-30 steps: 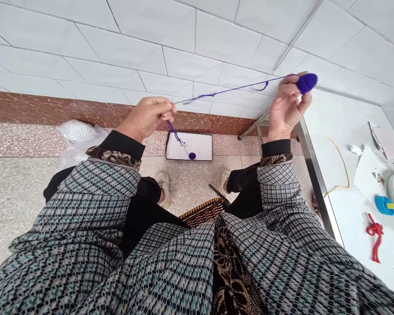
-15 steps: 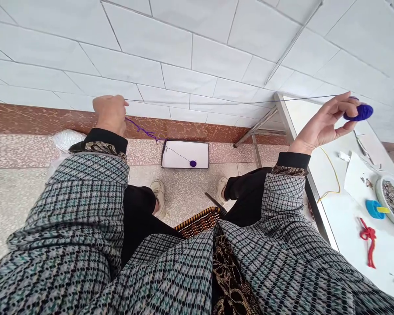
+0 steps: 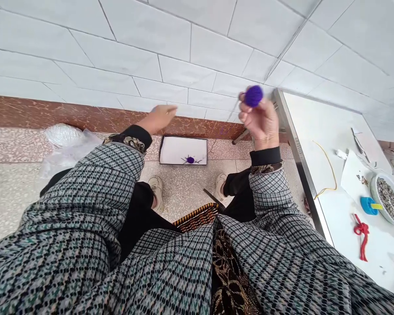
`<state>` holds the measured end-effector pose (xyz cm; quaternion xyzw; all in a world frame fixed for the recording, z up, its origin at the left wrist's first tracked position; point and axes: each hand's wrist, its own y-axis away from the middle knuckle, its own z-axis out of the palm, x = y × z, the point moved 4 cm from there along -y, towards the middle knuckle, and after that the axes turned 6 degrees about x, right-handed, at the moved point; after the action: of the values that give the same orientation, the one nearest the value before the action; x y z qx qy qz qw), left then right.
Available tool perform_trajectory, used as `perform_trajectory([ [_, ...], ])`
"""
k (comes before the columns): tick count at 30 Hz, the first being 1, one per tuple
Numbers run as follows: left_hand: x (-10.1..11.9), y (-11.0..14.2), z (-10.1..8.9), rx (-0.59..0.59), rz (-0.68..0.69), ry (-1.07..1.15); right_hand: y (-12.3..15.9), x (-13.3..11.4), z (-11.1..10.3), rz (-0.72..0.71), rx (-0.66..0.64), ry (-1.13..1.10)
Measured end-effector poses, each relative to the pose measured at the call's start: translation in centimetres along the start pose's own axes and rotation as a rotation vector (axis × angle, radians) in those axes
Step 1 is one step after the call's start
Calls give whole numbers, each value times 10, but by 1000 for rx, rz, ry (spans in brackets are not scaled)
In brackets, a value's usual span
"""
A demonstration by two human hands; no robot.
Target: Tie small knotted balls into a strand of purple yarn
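Note:
In my right hand (image 3: 261, 120) a ball of purple yarn (image 3: 253, 96) is gripped at the fingertips, held up before the tiled wall. A faint, blurred strand hangs from near that hand toward the floor. My left hand (image 3: 160, 118) reaches rightward with its fingers stretched out, slightly smeared; no yarn shows in it. Below, on the floor, a shallow white box (image 3: 172, 151) with dark edges holds a smaller purple ball (image 3: 190, 160) with short strands around it.
At right stands a white table (image 3: 318, 118) bearing a yellow cord (image 3: 331, 170), a knotted red cord (image 3: 363, 232), a blue cap (image 3: 368, 205) and a bowl of seeds (image 3: 389, 199). A clear plastic bag (image 3: 65, 138) lies left, a wicker basket (image 3: 198, 217) before my body.
My right hand has come inward with the yarn ball, away from the table. My left hand has moved right, and the strand once stretched between the hands is no longer taut across.

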<state>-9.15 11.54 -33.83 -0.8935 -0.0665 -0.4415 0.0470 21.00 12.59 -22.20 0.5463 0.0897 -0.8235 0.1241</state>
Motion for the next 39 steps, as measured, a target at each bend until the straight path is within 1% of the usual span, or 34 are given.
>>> perform_trajectory([
  [1, 21, 3, 6, 18, 37, 143, -2, 13, 7, 44, -45, 146],
  [2, 43, 7, 12, 29, 87, 324, -4, 24, 14, 82, -90, 219],
  [4, 82, 19, 26, -46, 150, 551, -6, 41, 25, 148, -162, 218],
  [5, 95, 26, 31, -60, 150, 608, -7, 47, 29, 176, -179, 186],
  [6, 104, 33, 35, -71, 141, 634, -8, 51, 31, 193, -178, 149],
  [7, 108, 39, 38, -66, 125, 631, -10, 54, 31, 193, -159, 117],
  [9, 107, 50, 38, -11, 113, 560, -14, 56, 28, 153, -79, 90],
  [11, 103, 58, 35, 17, 176, 432, -19, 58, 23, 104, 6, 122],
  [12, 102, 61, 35, -14, 236, 360, -21, 60, 20, 90, 34, 159],
  [14, 104, 67, 34, -149, 364, 238, -23, 66, 16, 79, 57, 272],
  [16, 104, 70, 30, -269, 421, 169, -24, 73, 14, 81, 49, 458],
  [17, 102, 70, 27, -291, 416, 157, -22, 76, 14, 100, 13, 563],
  [18, 100, 68, 22, -293, 394, 156, -20, 79, 15, 132, -60, 653],
  [19, 96, 65, 18, -282, 360, 165, -17, 81, 16, 174, -169, 708],
  [20, 92, 62, 14, -268, 323, 181, -13, 83, 19, 215, -298, 716],
  [21, 88, 58, 11, -253, 283, 206, -9, 83, 22, 243, -421, 676],
  [22, 83, 55, 9, -241, 241, 238, -6, 80, 24, 246, -510, 600],
  [23, 79, 52, 8, -235, 200, 277, -5, 76, 25, 223, -545, 512],
  [24, 76, 51, 9, -240, 163, 318, -7, 70, 24, 178, -522, 424],
  [26, 75, 50, 13, -289, 124, 388, -14, 59, 19, 57, -361, 293],
  [28, 80, 54, 19, -396, 147, 415, -22, 57, 15, -30, -180, 227],
  [29, 84, 57, 21, -463, 173, 411, -25, 59, 13, -47, -118, 219],
  [31, 91, 64, 24, -570, 219, 392, -29, 71, 12, -31, -58, 293],
  [32, 93, 66, 23, -590, 225, 389, -30, 78, 12, -13, -47, 375],
  [33, 95, 67, 21, -584, 219, 393, -30, 84, 11, 4, -51, 484],
  [34, 95, 67, 18, -559, 205, 401, -29, 89, 11, 20, -74, 609],
  [35, 94, 66, 15, -529, 187, 410, -26, 92, 11, 41, -131, 728],
  [36, 93, 65, 12, -505, 169, 416, -23, 93, 12, 72, -226, 814],
  [37, 91, 64, 10, -489, 155, 423, -17, 92, 15, 108, -350, 856],
  [38, 89, 62, 9, -482, 144, 438, -11, 90, 18, 143, -479, 843],
  [39, 87, 60, 8, -468, 132, 465, -5, 84, 21, 167, -578, 774],
])
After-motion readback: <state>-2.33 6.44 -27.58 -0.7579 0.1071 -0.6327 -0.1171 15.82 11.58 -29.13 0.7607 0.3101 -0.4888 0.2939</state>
